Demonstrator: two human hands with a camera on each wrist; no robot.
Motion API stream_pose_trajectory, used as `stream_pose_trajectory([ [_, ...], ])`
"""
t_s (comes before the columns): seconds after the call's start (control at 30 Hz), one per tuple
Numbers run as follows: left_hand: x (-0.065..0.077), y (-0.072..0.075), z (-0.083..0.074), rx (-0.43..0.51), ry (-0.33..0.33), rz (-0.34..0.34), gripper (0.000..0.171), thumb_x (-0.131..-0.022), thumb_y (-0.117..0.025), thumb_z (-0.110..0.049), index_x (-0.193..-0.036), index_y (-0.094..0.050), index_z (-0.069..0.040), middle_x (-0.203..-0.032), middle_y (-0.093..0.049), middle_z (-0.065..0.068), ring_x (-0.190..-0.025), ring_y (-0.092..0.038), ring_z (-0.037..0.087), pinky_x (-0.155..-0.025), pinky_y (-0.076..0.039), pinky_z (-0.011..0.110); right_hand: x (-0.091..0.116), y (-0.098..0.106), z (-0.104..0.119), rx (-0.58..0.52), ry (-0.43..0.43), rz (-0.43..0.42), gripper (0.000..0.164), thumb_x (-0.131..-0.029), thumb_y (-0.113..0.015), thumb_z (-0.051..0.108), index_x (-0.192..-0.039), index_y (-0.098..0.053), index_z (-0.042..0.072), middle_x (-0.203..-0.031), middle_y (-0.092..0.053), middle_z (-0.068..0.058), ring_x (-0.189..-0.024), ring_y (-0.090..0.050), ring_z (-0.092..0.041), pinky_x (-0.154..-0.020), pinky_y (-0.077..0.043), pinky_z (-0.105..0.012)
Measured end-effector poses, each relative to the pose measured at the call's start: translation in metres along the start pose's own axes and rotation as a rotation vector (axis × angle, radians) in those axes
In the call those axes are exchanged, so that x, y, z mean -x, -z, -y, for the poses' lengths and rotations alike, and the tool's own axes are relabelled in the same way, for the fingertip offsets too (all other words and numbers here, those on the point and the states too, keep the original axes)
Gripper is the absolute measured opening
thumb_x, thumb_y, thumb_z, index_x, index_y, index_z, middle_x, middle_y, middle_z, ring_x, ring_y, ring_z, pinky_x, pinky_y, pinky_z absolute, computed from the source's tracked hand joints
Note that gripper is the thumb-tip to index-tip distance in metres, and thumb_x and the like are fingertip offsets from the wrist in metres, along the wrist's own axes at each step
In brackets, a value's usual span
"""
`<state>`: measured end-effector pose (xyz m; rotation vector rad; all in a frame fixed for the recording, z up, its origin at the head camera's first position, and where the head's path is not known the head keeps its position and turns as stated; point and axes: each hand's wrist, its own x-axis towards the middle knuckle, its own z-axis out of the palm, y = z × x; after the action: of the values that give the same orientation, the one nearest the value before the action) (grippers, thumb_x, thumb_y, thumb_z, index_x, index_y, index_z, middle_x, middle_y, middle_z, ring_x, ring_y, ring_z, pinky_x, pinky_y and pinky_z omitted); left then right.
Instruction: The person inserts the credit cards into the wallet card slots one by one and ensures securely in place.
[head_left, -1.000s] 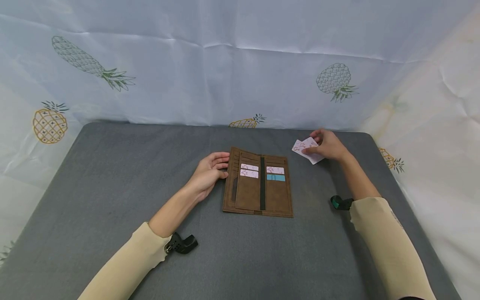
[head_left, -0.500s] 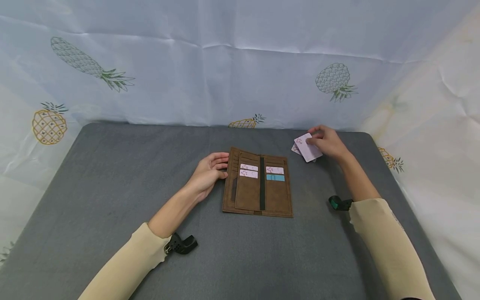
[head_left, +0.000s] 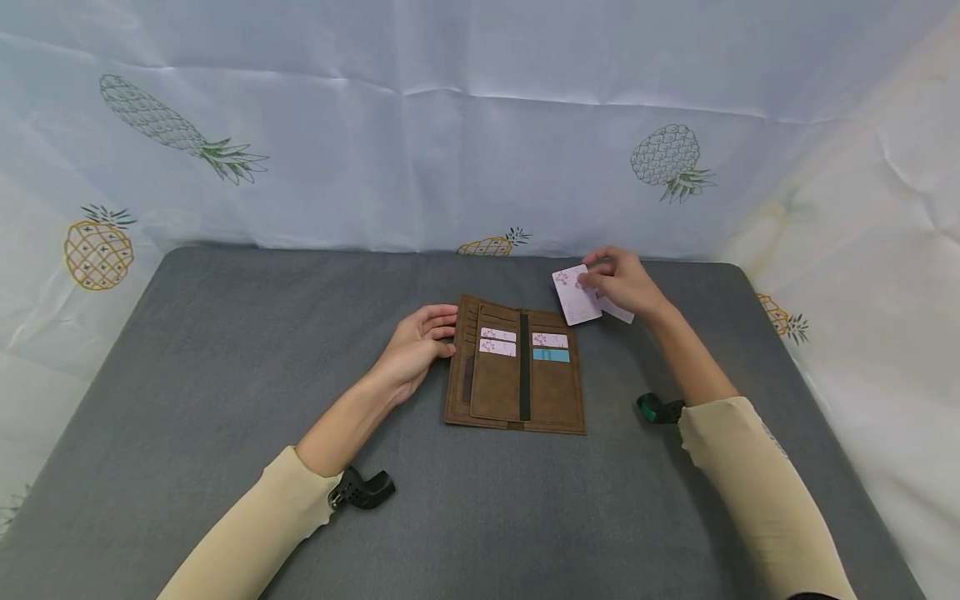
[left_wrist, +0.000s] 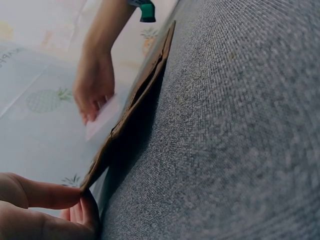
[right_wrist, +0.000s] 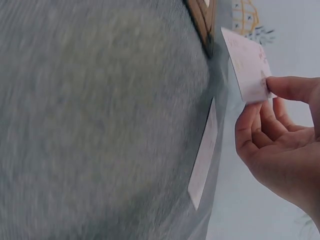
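A brown long wallet (head_left: 495, 392) lies unfolded on the grey table, cards showing in its slots on both halves. My left hand (head_left: 412, 350) pinches the wallet's left edge between thumb and fingers; in the left wrist view that edge (left_wrist: 92, 172) is tipped up off the cloth. Just past the wallet's upper right corner, my right hand (head_left: 626, 283) pinches a pinkish card (head_left: 576, 298) with a floral print, raised above the table in the right wrist view. A second pink card (right_wrist: 204, 157) lies flat on the table, partly hidden behind the right hand in the head view.
The grey cloth-covered table (head_left: 262, 333) ends at a hanging pineapple-print curtain (head_left: 375, 167) behind and at the sides. Black wrist devices sit on the left wrist (head_left: 363, 487) and right wrist (head_left: 660, 408).
My right hand has lifted one card off the other and carried it left toward the wallet. The second card stays on the table. My left hand has not moved.
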<state>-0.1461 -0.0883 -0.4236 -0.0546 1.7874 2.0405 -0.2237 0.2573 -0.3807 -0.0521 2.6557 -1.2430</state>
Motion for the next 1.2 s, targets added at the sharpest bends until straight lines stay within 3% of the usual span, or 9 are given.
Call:
stream_pose_trajectory([
  [0.3, 0.000, -0.001, -0.001, -0.003, 0.002, -0.002, 0.069, -0.096, -0.051, 0.023, -0.160, -0.042, -0.001, -0.160, -0.044, 0.019, -0.140, -0.045, 0.029, -0.099, -0.051, 0.026, -0.002, -0.015, 0.008, -0.029, 0.017, 0.035, 0.041, -0.108, -0.066, 0.019, -0.141, -0.055, -0.002, -0.125, -0.077, -0.025, -0.091, -0.065, -0.011, -0.085, -0.057, -0.032],
  [0.7, -0.001, 0.000, 0.000, -0.001, 0.009, -0.004, 0.069, -0.096, -0.050, 0.024, -0.160, -0.042, -0.002, -0.160, -0.044, 0.017, -0.138, -0.046, 0.026, -0.096, -0.052, 0.025, -0.005, -0.025, 0.005, -0.026, 0.108, 0.078, 0.031, -0.105, -0.067, 0.009, -0.129, -0.060, -0.009, -0.114, -0.080, -0.028, -0.083, -0.069, 0.000, -0.081, -0.061, -0.027],
  [1.2, 0.000, 0.000, -0.001, -0.006, 0.008, -0.004, 0.069, -0.096, -0.051, 0.023, -0.160, -0.042, -0.002, -0.161, -0.044, 0.018, -0.139, -0.046, 0.027, -0.100, -0.051, 0.027, -0.002, -0.024, -0.006, -0.013, 0.072, 0.135, 0.031, -0.108, -0.065, 0.012, -0.130, -0.055, -0.007, -0.114, -0.080, -0.029, -0.089, -0.078, -0.017, -0.085, -0.068, -0.036],
])
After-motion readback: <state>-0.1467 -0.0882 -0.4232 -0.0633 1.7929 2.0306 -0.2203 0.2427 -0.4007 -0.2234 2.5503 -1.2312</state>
